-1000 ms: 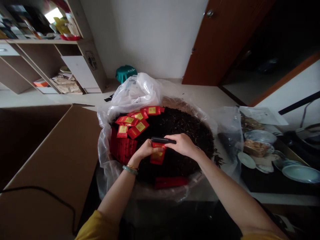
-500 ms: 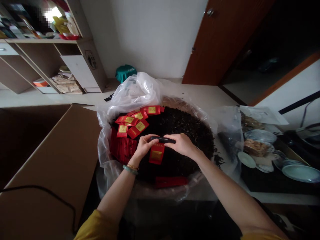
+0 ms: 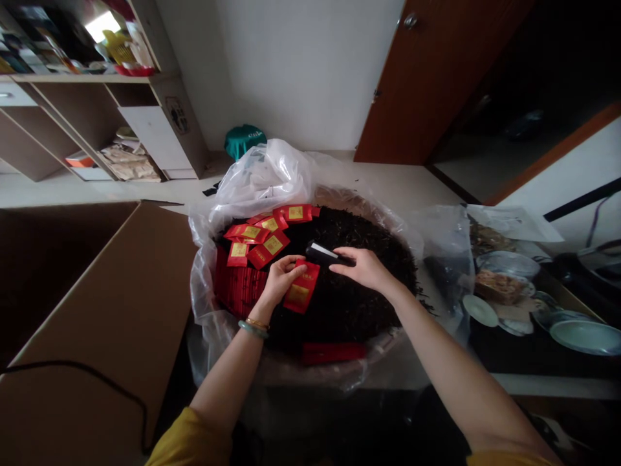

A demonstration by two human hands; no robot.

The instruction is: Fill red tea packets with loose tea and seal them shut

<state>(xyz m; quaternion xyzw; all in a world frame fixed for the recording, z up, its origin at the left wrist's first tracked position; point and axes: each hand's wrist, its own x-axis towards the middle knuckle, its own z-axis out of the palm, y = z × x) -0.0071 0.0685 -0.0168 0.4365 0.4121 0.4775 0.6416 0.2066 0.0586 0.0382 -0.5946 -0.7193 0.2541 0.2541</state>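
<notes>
My left hand [image 3: 283, 279] pinches the top corner of a red packet [image 3: 301, 288] with a gold label. In my right hand [image 3: 361, 266] is a small black handheld bag sealer [image 3: 327, 254] with a pale strip, its front end just above and right of the packet and apart from it. Both are over dark loose tea leaves [image 3: 361, 239] in a wide container lined with clear plastic [image 3: 204, 285]. Several red packets [image 3: 269, 247] lie loose on the leaves at the upper left. Below them stands a tight row of red packets [image 3: 242, 288].
More red packets [image 3: 334, 353] lie at the container's near edge. An open cardboard box [image 3: 111, 310] with a black cable across it stands at left. On the right are bowls and a pale dish [image 3: 585, 335] on a dark surface. A green bag [image 3: 244, 140] sits by the wall.
The sealer has come off the packet's top edge and moved right and up with my right hand, now tilted. My left hand keeps the packet, which now leans slightly.
</notes>
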